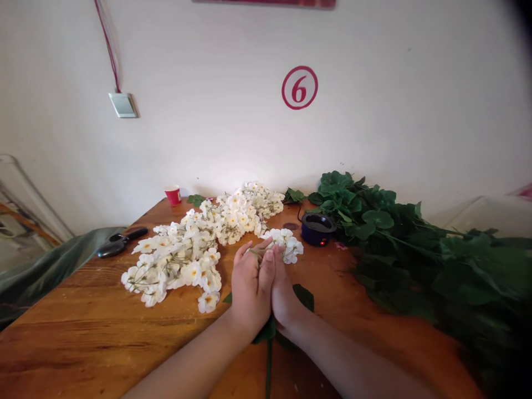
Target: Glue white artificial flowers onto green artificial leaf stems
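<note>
My left hand (250, 288) and my right hand (284, 296) are pressed together palm to palm over the middle of the table. Between them they grip a flower stem (269, 366), whose green lower part runs down toward me. A cluster of white, artificial-looking flowers (288, 245) shows just beyond my fingertips. Green leaves (305, 296) stick out beside my wrists. The gripped part of the stem is hidden by my palms. To the left of my hands lies a pile of loose white flower sprays (187, 266) with yellow centres.
A dark blue electric pot (318, 230) with a lit red light stands right of the flowers. Green leafy stems (378, 219) are heaped along the right side. A black-handled tool (120, 242) and a red cup (173, 195) sit at left on the wooden table (103, 321).
</note>
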Action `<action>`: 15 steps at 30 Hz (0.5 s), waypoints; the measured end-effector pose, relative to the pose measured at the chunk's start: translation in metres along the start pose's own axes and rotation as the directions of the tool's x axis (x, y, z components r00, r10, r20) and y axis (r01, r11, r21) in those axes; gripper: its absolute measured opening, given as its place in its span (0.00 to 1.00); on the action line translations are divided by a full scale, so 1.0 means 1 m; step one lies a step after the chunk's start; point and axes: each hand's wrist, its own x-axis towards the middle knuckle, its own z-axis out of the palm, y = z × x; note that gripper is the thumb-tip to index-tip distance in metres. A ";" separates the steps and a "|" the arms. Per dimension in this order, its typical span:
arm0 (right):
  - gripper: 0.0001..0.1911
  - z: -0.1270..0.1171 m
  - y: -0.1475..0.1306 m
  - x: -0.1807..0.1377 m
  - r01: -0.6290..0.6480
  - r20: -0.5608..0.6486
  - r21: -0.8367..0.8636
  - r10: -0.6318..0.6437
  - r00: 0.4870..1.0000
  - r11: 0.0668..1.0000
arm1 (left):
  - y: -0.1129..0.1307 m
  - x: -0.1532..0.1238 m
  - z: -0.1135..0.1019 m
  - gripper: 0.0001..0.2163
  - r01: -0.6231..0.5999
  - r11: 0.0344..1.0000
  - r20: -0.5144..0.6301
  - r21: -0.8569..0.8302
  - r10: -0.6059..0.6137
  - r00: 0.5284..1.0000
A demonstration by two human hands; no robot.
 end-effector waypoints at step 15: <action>0.17 0.006 -0.019 0.004 -0.009 -0.113 -0.136 -0.006 0.994 0.991 | -0.015 -0.005 0.014 0.23 0.128 0.973 0.194 -0.192 -0.091 0.977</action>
